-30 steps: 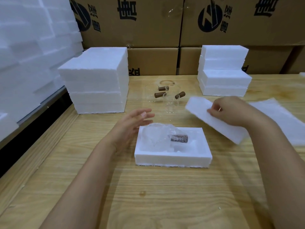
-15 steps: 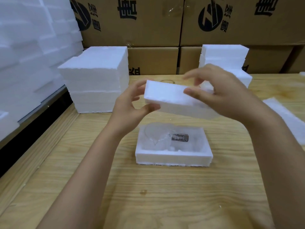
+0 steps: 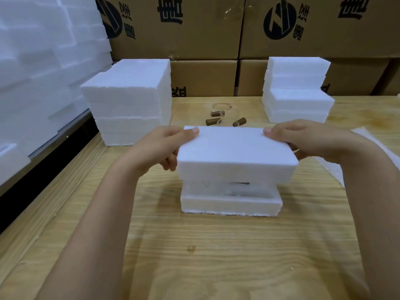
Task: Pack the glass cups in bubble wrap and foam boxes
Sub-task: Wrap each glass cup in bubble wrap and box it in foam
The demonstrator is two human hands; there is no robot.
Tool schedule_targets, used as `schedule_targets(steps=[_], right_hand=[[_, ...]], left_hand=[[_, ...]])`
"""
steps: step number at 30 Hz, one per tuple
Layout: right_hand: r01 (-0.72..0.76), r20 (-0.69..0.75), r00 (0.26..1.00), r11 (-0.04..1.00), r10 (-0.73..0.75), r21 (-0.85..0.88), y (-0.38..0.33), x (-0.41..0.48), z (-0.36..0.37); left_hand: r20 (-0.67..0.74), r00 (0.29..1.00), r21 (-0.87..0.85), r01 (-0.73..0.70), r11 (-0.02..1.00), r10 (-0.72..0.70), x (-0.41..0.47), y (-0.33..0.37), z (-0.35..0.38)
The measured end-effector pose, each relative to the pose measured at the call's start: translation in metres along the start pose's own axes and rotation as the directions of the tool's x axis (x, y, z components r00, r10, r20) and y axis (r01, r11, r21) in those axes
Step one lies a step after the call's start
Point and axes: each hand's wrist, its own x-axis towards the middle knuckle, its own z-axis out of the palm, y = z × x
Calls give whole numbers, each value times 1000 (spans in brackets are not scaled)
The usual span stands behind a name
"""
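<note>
Hovering just above the base (image 3: 229, 205) on the table (image 3: 216, 267), the lid (image 3: 233, 152) is pinched at its two ends: left grip (image 3: 160, 148) and right grip (image 3: 309, 139) each curl round an end, thumb on top. The wrapped cup (image 3: 237, 188) lies in the base, mostly hidden under the lid. Bare cups (image 3: 218, 121) sit behind, between two foam stacks (image 3: 129, 100).
</note>
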Motion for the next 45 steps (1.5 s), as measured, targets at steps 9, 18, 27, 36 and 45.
schedule_targets(steps=[9, 18, 27, 36, 45], right_hand=[[-67, 146, 987, 998, 67, 0, 4, 4, 11], [-71, 130, 989, 996, 76, -46, 11, 7, 9], [-118, 167, 976, 982, 142, -149, 22, 7, 11], [400, -471, 853, 862, -225, 311, 54, -7, 58], [426, -108, 901, 903, -420, 50, 80, -27, 78]], left_hand=[[119, 986, 24, 118, 993, -120, 3, -23, -5], [119, 984, 117, 117, 986, -130, 3, -29, 2], [142, 986, 30, 79, 996, -82, 3, -32, 12], [-94, 976, -442, -218, 870, 197, -13, -57, 49], [84, 952, -202, -273, 941, 294, -26, -60, 42]])
